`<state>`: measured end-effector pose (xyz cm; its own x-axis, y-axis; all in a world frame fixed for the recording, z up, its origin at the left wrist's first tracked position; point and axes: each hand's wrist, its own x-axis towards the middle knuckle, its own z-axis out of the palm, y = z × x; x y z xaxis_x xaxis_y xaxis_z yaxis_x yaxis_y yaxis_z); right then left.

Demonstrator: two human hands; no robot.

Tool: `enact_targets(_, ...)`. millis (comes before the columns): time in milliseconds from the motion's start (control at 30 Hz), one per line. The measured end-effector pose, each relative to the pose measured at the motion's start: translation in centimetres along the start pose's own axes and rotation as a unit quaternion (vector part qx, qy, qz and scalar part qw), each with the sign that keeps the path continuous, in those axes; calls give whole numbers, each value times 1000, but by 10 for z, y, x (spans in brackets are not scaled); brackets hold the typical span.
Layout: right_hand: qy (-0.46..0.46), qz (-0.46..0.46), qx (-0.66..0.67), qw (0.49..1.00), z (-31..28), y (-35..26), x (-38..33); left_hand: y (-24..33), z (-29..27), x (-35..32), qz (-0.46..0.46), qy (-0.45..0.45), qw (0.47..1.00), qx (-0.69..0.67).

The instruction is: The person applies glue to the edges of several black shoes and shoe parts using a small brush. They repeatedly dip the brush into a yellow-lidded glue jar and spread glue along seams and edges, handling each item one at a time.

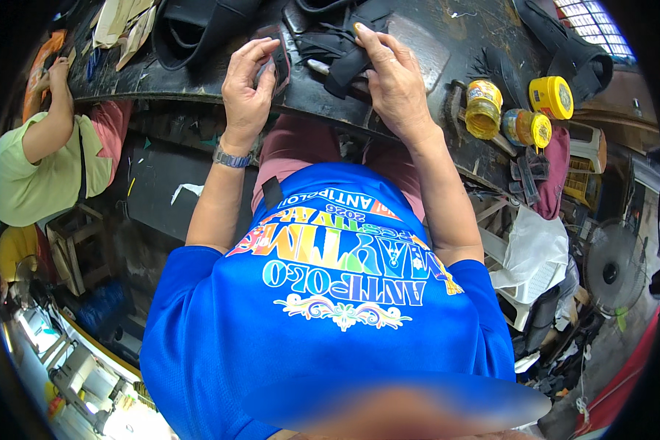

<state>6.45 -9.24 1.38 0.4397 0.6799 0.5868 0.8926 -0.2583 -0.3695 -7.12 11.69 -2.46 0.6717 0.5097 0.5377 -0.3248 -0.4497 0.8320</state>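
Near the front edge of the dark tabletop (484, 44), black strips (345, 72) lie between both hands. The left hand (247, 92) has its fingers bent around a dark piece (281, 73), holding it; the right hand (397, 92) is at the strips, but its grip cannot be told.

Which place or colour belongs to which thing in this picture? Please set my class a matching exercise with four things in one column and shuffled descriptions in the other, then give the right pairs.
Things:
1. Black strips
2. Wristwatch
3. Tub
4. Fan

Descriptions:
A. Grey and round, near the picture's right edge
B. Between the left hand and the right hand
C. Yellow, to the right of the right hand
D. Worn on the left wrist

Right pairs: 1-B; 2-D; 3-C; 4-A
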Motion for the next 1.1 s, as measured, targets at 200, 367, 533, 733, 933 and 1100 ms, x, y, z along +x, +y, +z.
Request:
enact_targets(200,24,25,43,998,9,6,-8,6,-16,-2,6,-49,996,70)
enact_targets(367,64,68,92,991,14,9,-10,12,-7,0,46,-89,976,196)
enact_targets(533,141,87,128,978,20,19,-8,-1,-12,7,-128,9,992,-2)
enact_targets(733,132,97,136,977,21,23,-16,-13,-30,7,-294,52,903,-309)
enact_targets(933,144,61,117,981,24,25,-18,-12,-28,6,-294,63,912,-279)
enact_targets(1100,123,72,129,981,21,28,-19,7,-19,7,-204,149,914,-317)
